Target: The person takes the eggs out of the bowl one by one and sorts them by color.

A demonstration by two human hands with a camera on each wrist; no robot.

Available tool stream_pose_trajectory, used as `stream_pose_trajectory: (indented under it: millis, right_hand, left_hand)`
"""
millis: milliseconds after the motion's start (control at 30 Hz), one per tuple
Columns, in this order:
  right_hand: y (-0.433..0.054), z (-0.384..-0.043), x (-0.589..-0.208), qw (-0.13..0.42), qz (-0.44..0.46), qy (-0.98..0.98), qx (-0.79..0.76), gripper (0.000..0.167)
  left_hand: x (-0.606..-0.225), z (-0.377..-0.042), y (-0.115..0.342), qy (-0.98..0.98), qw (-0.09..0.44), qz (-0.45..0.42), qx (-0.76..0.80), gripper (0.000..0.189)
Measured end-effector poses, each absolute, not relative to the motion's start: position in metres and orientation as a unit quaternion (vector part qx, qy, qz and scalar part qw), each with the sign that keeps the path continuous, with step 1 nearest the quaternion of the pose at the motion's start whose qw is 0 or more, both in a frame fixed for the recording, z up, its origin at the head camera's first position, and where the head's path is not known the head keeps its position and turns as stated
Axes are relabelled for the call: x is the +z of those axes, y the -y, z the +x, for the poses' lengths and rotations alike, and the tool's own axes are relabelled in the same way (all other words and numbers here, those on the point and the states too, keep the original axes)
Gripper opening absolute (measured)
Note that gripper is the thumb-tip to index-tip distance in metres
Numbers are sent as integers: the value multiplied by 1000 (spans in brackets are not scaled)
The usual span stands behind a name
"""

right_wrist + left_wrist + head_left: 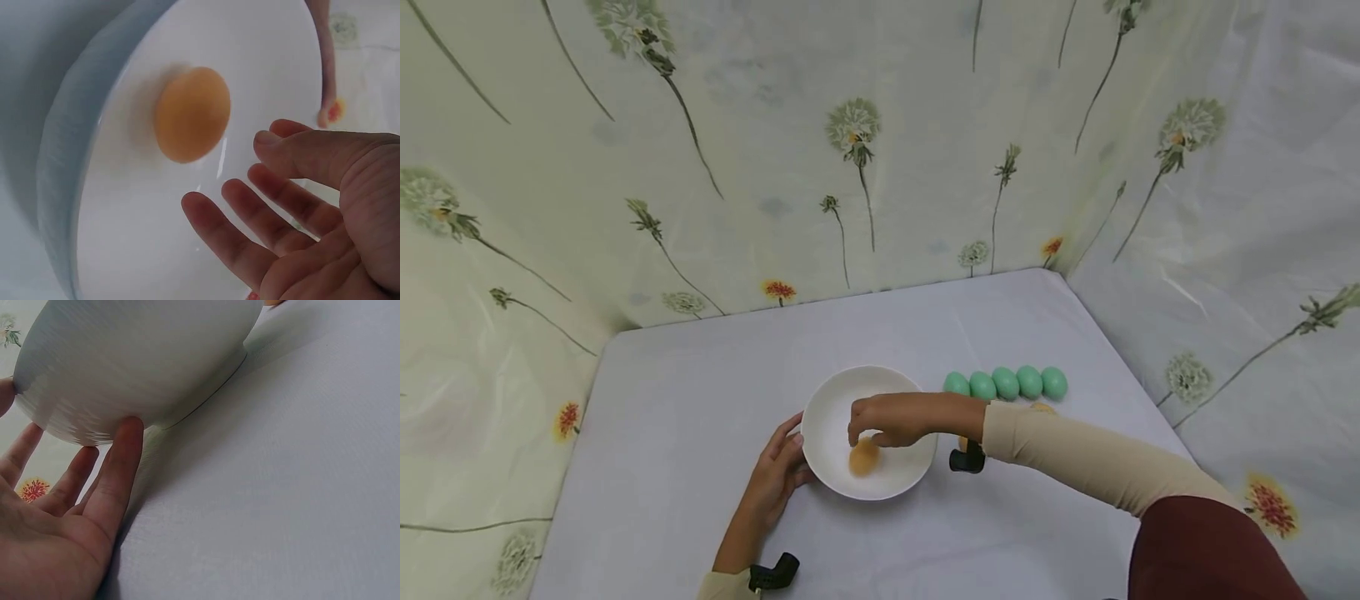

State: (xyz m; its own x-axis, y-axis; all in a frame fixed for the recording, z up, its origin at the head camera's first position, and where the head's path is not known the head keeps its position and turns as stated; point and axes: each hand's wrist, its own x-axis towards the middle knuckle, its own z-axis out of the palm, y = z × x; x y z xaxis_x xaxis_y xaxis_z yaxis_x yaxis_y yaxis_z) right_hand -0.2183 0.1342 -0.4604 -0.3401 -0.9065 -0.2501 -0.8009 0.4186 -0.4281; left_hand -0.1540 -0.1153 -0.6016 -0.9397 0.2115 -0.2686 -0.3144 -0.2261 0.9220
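Note:
A white bowl [835, 482] stands on the table with one light-brown egg [192, 115] inside it. My left hand [775, 475] is at the bowl's left side, its spread, mostly straight fingers touching the outer wall and a fingertip right at the rim. Over the inside of the bowl is my right hand [891, 418], just beyond the egg in the head view. In the right wrist view its fingers are loosely bent, with a gap between them and the egg, and nothing lies in the palm.
Several green eggs [1005, 383] stand in a row right of the bowl. Nearer, a light-brown egg [1042, 408] shows partly behind the right sleeve. White cloth [700, 400] covers the table, and flower-printed sheets [917, 192] hang at its back and sides.

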Motion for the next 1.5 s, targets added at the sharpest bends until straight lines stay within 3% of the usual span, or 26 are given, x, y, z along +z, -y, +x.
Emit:
stream_pose_trajectory:
  millis: [333, 967, 1300, 1500]
  right_hand:
    - [-107, -213, -483, 238, -535, -811, 4, 31]
    - [-108, -216, -495, 246, -497, -832, -16, 39]
    - [-151, -226, -465, 247, -431, -858, -134, 39]
    - [-198, -236, -436, 209, -389, -877, -191, 40]
  left_hand:
    - [-600, -153, 112, -594, 177, -52, 783, 54]
    - [-602, -152, 115, -600, 163, -46, 782, 56]
    - [-600, -151, 112, -600, 172, -48, 780, 55]
    - [-599, -152, 111, -600, 167, -52, 780, 51]
